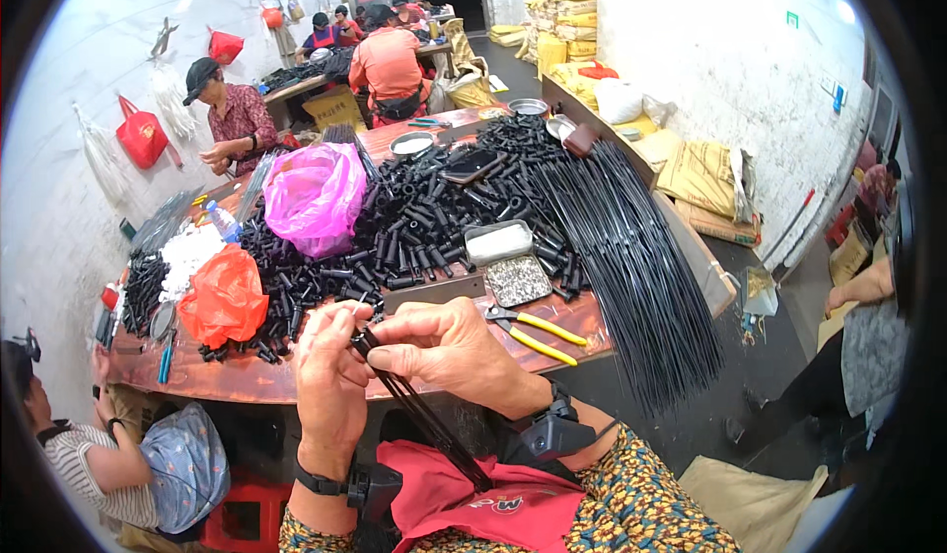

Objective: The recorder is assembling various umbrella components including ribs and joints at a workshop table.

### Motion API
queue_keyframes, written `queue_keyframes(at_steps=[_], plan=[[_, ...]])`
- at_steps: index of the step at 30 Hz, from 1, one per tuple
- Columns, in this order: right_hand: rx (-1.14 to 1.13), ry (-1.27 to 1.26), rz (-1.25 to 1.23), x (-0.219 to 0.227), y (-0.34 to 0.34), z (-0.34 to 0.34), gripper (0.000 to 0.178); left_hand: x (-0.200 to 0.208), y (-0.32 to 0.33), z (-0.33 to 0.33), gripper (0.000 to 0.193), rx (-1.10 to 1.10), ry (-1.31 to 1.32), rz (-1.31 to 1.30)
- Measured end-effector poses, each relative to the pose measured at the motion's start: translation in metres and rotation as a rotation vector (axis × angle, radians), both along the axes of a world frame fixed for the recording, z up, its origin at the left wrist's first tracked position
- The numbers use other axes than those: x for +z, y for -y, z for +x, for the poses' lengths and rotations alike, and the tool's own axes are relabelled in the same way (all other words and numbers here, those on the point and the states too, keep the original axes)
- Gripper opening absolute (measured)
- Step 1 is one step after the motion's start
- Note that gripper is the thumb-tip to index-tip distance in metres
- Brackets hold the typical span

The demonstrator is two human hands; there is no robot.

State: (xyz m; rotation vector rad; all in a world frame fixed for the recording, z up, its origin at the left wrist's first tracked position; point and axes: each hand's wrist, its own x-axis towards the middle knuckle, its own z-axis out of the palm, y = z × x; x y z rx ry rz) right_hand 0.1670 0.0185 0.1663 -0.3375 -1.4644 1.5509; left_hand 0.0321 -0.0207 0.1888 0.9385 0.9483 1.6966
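Work was judged partway through one piece: a black tube was already set at the upper end of thin black rods, held up between both hands just off the near table edge. The tube was pinched by the right hand, thumb against forefinger. The left hand's fingers were curled close at the tube's top; whether anything was pinched there could not be told. Much was left, by the look of it: a big heap of loose tubes and a fan of laid-out rods. Finished pieces could not be told apart. Tabletop was mostly covered; near edge was crowded by a metal bar and yellow-handled cutters. Freest room was left toward the lap, where the rods were trailed.
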Motion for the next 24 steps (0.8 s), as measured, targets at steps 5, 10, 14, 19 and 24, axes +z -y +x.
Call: queue_keyframes(at_steps=[5,10,14,19,24], plan=[[-0.023,-0.084,-0.069,-0.009,-0.014,0.000,0.015,-0.001,-0.016,-0.011,0.016,-0.120,-0.065,-0.003],[-0.108,-0.073,-0.137,-0.009,-0.016,-0.006,0.010,-0.004,-0.029,-0.009,0.013,-0.144,-0.002,-0.028],[-0.373,-0.034,-0.010,-0.018,-0.015,-0.015,0.012,-0.012,-0.039,-0.013,0.010,-0.244,0.156,-0.003],[-0.306,-0.125,-0.147,-0.018,-0.012,-0.025,0.011,-0.018,-0.032,-0.021,0.012,-0.222,0.252,0.011],[-0.133,-0.073,-0.236,-0.016,-0.025,-0.020,0.012,-0.026,-0.034,-0.036,0.012,-0.268,0.259,0.024]])
